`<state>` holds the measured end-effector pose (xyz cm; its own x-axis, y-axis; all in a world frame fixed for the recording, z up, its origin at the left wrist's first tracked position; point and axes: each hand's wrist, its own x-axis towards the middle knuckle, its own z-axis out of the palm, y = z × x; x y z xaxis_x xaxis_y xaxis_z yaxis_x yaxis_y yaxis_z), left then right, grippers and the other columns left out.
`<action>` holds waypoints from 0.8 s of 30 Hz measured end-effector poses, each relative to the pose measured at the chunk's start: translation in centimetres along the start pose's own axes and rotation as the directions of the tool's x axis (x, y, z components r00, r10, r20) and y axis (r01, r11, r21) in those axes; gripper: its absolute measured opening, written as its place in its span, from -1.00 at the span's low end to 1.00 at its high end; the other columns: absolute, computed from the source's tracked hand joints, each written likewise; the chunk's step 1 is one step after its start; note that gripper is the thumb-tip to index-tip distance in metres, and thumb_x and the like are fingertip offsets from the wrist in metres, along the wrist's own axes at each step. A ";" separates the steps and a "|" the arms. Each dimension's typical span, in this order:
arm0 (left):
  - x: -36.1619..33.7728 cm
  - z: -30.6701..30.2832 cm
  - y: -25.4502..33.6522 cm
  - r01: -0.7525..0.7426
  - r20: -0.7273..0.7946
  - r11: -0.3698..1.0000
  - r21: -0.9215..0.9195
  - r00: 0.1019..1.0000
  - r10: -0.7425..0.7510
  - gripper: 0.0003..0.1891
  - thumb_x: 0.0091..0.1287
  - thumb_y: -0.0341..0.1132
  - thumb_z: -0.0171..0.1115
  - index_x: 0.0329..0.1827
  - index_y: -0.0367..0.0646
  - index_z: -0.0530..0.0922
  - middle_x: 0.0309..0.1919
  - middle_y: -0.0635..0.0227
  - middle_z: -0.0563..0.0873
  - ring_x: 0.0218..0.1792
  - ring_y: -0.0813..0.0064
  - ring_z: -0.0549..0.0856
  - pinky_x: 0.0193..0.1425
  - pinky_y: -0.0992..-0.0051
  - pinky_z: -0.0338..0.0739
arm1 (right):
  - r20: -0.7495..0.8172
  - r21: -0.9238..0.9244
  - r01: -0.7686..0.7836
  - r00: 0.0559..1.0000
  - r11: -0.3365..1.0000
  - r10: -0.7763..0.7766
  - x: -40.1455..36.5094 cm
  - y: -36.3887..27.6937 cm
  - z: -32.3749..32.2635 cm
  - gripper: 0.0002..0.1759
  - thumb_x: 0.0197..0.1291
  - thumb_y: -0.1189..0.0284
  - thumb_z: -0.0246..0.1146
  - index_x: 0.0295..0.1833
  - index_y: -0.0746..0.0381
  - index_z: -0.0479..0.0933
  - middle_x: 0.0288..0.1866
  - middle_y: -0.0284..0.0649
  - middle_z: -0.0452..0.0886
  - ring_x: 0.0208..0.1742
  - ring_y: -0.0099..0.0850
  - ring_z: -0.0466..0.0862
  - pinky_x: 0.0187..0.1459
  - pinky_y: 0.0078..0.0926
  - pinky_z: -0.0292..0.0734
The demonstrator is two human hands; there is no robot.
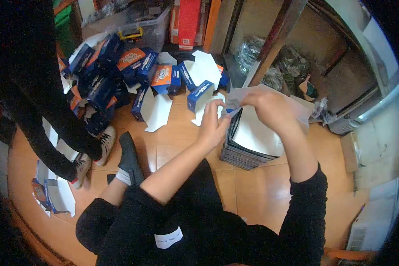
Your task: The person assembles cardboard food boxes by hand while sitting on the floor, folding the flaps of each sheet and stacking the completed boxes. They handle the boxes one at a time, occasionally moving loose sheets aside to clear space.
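A tall stack of flat card sheets [257,133] stands on the tiled floor in front of me, its top sheet white. At the stack's far left corner, my left hand [213,126] pinches the edge of a white and blue card piece [231,110]. My right hand [264,106] reaches over the far side of the stack, its fingers closed on the same piece near my left fingertips. A pale sheet [297,106] spreads behind and under my right hand. Part of the card piece is hidden by my fingers.
Blue and orange folded boxes [162,76] lie heaped at the back left, some with white flaps open. Another person's legs and shoes [105,144] stand at the left. A clear plastic bin [150,33] and a metal frame [275,42] are behind. More boxes [55,195] lie lower left.
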<state>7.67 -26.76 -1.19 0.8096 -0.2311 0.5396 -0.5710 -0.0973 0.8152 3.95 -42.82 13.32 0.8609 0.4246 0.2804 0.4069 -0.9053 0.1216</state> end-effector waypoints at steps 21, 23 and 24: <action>1.0 0.2 1.7 0.005 0.300 0.870 0.492 0.937 -0.176 -0.54 -0.07 -0.16 0.37 0.00 0.21 0.60 0.36 0.20 0.24 0.38 -0.11 0.12 0.18 -0.26 0.15 | 0.153 -0.055 0.128 0.981 0.990 -0.119 1.2 -0.4 -0.2 -0.88 -0.10 0.56 0.19 -0.41 0.15 0.60 -0.33 -0.29 0.62 -0.28 -0.24 0.62 -0.26 -0.33 0.54; 1.0 0.3 1.5 -0.001 0.299 0.868 0.496 0.939 -0.170 -0.53 -0.08 -0.16 0.37 0.01 0.20 0.59 0.35 0.19 0.25 0.37 -0.11 0.13 0.16 -0.26 0.17 | 0.168 -0.091 0.222 0.964 0.971 -0.205 1.1 -1.1 -0.5 -0.88 -0.09 0.52 0.20 -0.41 0.10 0.62 -0.33 -0.32 0.61 -0.28 -0.28 0.62 -0.26 -0.36 0.55; 1.0 0.3 1.5 -0.006 0.302 0.867 0.497 0.939 -0.167 -0.52 -0.08 -0.16 0.38 0.01 0.20 0.58 0.35 0.18 0.25 0.37 -0.11 0.14 0.15 -0.25 0.18 | 0.189 -0.118 0.253 0.955 0.960 -0.228 1.1 -1.6 -0.6 -0.89 -0.10 0.49 0.20 -0.43 0.09 0.62 -0.36 -0.30 0.59 -0.29 -0.28 0.63 -0.28 -0.36 0.56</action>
<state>7.59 -27.44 0.53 0.8143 -0.4926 0.3071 -0.5676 -0.5646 0.5992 4.11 -40.94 13.98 0.7874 0.6135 0.0597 0.5721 -0.7633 0.3001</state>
